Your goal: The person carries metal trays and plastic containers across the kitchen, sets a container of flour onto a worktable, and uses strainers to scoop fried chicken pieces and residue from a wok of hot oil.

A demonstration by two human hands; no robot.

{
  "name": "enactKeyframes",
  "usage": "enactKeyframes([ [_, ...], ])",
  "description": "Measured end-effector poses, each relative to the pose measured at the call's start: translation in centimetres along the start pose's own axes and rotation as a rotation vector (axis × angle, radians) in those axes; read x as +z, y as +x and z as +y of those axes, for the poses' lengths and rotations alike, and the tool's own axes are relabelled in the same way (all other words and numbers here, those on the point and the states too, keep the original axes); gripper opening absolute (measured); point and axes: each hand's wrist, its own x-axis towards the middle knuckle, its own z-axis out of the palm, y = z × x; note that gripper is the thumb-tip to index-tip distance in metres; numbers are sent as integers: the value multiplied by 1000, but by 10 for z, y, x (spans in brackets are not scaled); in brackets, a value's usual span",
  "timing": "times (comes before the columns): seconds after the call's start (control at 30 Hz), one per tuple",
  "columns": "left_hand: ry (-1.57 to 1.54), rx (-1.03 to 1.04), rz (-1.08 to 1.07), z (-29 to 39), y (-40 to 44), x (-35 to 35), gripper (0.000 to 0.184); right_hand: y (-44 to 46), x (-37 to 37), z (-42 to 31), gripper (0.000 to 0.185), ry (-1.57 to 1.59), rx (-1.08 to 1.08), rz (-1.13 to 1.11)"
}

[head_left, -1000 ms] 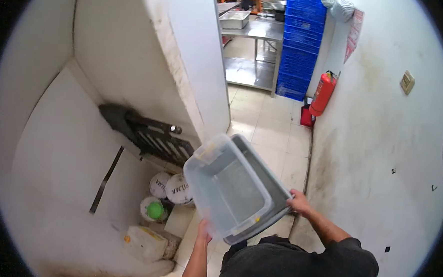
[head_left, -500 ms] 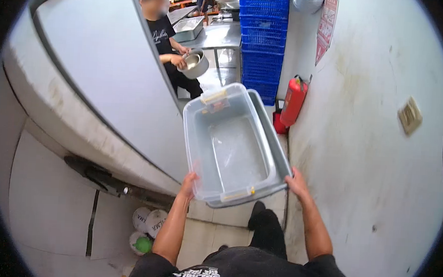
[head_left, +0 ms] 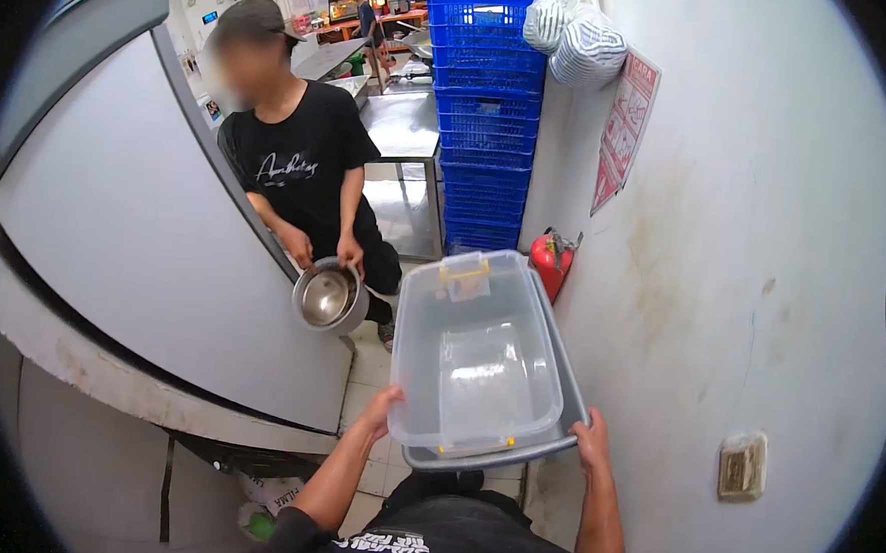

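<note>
A clear plastic box (head_left: pixel 479 359) with yellow latches rests in a grey tub (head_left: pixel 570 383), both held out in front of my body. My left hand (head_left: pixel 383 412) is closed on the clear box's near left rim. On the right, my right hand (head_left: pixel 592 437) grips the rim of the grey tub. The inside of the clear box shows nothing but its shiny bottom. Ahead on the left, another person (head_left: pixel 299 159) in a black shirt and cap holds a round metal pot (head_left: pixel 329 296) with both hands.
Blue crates (head_left: pixel 486 119) stand stacked ahead, beside a steel table (head_left: pixel 401 124). A red fire extinguisher (head_left: pixel 552 262) is by the right wall (head_left: pixel 715 241). White panelling (head_left: pixel 146 201) borders the left. Striped bags (head_left: pixel 585 49) hang above. A further person (head_left: pixel 366 22) stands far back.
The view has moved forward along the passage and turned, with the box and tub still in my hands. The person with the pot has come into view and is now nearer.
</note>
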Motion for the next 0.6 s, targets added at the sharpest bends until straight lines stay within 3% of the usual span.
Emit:
enactKeyframes([
  [0.1, 37, 39, -68, 57, 10, 45, 51, 19, -6, -55, 37, 27, -54, 59],
  [0.2, -33, 247, -169, 97, 41, 74, 62, 63, -10, -85, 35, 8, -130, 101],
  [0.3, -7, 248, -206, 133, 80, 90, 69, 103, -4, -110, 35, 44, -186, 245],
  [0.33, -18, 253, -211, 148, 94, 94, 60, 119, 1, -126, 35, 75, -210, 309],
  [0.4, -40, 253, -216, 175, 118, 100, 43, 151, -3, -154, 45, 50, -187, 133],
  [0.47, -66, 274, -182, 204, 131, 121, 42, 191, 1, -164, 50, 88, -216, 84],
  [0.6, -104, 326, -133, 252, 154, 159, 41, 277, 14, -171, 54, 70, -247, 233],
])
